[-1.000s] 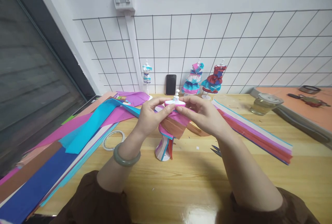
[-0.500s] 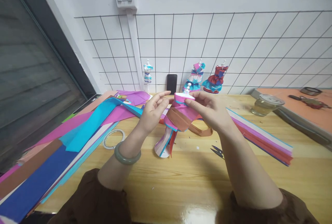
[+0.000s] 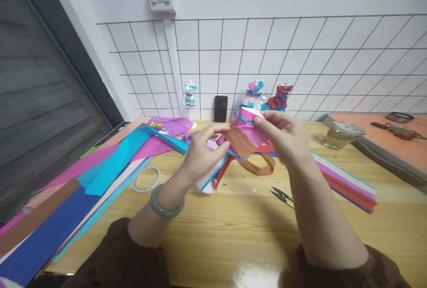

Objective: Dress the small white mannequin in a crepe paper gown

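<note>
The mannequin (image 3: 257, 135), nearly upright a second ago, now leans with its top to the far right, overlapping the middle doll (image 3: 256, 88). Fingers of both hands were at its top; now only the right hand (image 3: 289, 136) grips there, while the left hand (image 3: 207, 149) has dropped to its waist. The brown loop (image 3: 260, 169) and the scissors' (image 3: 283, 196) yellow handle have come into sight.

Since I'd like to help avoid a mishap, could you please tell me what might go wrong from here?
The dress form leans to one side, so it could tip if the right hand loosens. The brown strip makes a loose loop and might snag or tear. The scissors lie near the right forearm, which could knock them.
</note>
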Demonstrator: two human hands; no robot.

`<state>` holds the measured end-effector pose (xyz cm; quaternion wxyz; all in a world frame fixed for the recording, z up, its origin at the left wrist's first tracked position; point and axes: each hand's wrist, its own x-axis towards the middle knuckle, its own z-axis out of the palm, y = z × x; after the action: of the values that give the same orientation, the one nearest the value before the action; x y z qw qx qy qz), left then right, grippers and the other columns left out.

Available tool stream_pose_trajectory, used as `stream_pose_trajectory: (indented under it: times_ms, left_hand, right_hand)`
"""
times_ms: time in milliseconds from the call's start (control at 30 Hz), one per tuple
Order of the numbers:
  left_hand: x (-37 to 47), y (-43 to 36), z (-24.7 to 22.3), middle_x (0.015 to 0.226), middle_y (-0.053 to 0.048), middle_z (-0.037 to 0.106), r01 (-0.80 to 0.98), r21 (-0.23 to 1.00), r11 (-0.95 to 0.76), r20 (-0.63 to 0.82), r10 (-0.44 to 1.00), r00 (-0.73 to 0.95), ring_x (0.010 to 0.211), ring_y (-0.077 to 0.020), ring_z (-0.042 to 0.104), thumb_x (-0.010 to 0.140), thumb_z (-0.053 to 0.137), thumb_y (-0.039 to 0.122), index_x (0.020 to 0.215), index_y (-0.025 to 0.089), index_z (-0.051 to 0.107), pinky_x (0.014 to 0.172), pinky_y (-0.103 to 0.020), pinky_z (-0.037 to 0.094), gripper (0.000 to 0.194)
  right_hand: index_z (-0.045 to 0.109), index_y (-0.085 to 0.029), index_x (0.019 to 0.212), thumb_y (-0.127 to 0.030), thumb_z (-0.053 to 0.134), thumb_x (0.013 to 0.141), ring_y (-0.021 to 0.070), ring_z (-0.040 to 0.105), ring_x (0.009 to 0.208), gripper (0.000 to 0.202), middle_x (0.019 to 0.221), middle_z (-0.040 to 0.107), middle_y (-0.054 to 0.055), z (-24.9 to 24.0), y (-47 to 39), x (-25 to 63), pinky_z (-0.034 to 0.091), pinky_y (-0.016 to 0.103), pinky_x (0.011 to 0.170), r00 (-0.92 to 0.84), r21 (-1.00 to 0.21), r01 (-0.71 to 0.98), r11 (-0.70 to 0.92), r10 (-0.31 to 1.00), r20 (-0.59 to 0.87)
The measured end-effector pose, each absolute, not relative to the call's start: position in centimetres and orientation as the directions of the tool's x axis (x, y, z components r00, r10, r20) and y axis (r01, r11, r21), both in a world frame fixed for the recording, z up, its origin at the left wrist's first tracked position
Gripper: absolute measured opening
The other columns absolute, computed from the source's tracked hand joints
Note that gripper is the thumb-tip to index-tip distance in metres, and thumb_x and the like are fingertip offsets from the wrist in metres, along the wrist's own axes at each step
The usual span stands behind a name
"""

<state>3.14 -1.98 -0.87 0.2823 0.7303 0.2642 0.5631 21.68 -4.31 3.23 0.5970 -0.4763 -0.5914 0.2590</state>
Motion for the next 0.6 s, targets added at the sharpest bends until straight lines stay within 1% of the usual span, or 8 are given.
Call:
stream_pose_trajectory:
  times_ms: [100, 200, 333, 400, 500, 600]
  left_hand:
    - [3.02, -2.14, -0.63, 0.109, -0.006, 0.066, 0.144, 0.598, -0.788, 0.759, 0.615, 0.214, 0.104, -0.0183, 0.061, 0.08, 0.061, 0.013, 0.099, 0.021, 0.066, 0.093, -0.036, 0.047, 0.021]
    - [2.9, -2.2, -0.44, 0.108, -0.007, 0.066, 0.229, 0.447, -0.865, 0.843, 0.493, 0.216, 0.103, -0.0164, 0.061, 0.082, 0.06, 0.011, 0.091, 0.02, 0.067, 0.091, -0.035, 0.048, 0.015]
    - [2.81, -2.04, -0.58, 0.106, -0.008, 0.065, 0.327, 0.217, -0.92, 0.914, 0.31, 0.263, 0.104, -0.0179, 0.059, 0.081, 0.06, 0.009, 0.091, 0.018, 0.066, 0.089, -0.037, 0.05, 0.015]
    - [2.77, -1.89, -0.72, 0.107, -0.008, 0.065, 0.355, 0.13, -0.926, 0.922, 0.244, 0.3, 0.106, -0.0193, 0.058, 0.08, 0.06, 0.009, 0.092, 0.019, 0.065, 0.09, -0.039, 0.049, 0.016]
    - [2.65, -1.78, -0.75, 0.109, -0.008, 0.065, 0.362, 0.049, -0.931, 0.915, 0.187, 0.357, 0.111, -0.022, 0.055, 0.079, 0.06, 0.009, 0.09, 0.02, 0.065, 0.093, -0.043, 0.048, 0.016]
    - [2.42, -1.98, -0.38, 0.114, -0.008, 0.063, 0.334, 0.038, -0.942, 0.887, 0.186, 0.423, 0.119, -0.0254, 0.05, 0.077, 0.062, 0.013, 0.087, 0.02, 0.065, 0.098, -0.047, 0.044, 0.013]
  right_hand:
    - [0.068, -0.017, 0.088, -0.038, 0.066, 0.078, 0.0154, 0.062, 0.068, 0.023, 0.078, 0.067, 0.005, 3.14, -4.22, 21.78, 0.05, 0.027, 0.062, 0.159, -0.88, 0.246, 0.406, 0.879, 0.449]
    - [0.069, -0.017, 0.088, -0.038, 0.067, 0.078, 0.0151, 0.061, 0.067, 0.024, 0.078, 0.067, 0.005, 3.07, -4.13, 21.84, 0.05, 0.026, 0.061, 0.163, -0.888, 0.23, 0.397, 0.884, 0.438]
    - [0.07, -0.018, 0.089, -0.04, 0.068, 0.077, 0.0153, 0.062, 0.066, 0.025, 0.077, 0.068, 0.004, 3.06, -4.08, 21.87, 0.05, 0.026, 0.059, 0.163, -0.895, 0.209, 0.394, 0.888, 0.429]
    - [0.07, -0.017, 0.089, -0.04, 0.068, 0.076, 0.0153, 0.062, 0.066, 0.026, 0.077, 0.068, 0.005, 3.08, -4.11, 21.89, 0.049, 0.026, 0.059, 0.165, -0.895, 0.205, 0.395, 0.888, 0.43]
    - [0.07, -0.017, 0.09, -0.04, 0.068, 0.076, 0.015, 0.062, 0.065, 0.027, 0.077, 0.069, 0.004, 3.13, -4.15, 21.95, 0.049, 0.025, 0.058, 0.164, -0.891, 0.215, 0.401, 0.884, 0.438]
    - [0.069, -0.017, 0.089, -0.04, 0.068, 0.077, 0.0146, 0.062, 0.065, 0.026, 0.077, 0.068, 0.004, 3.11, -4.16, 21.98, 0.049, 0.025, 0.058, 0.143, -0.886, 0.214, 0.411, 0.884, 0.445]
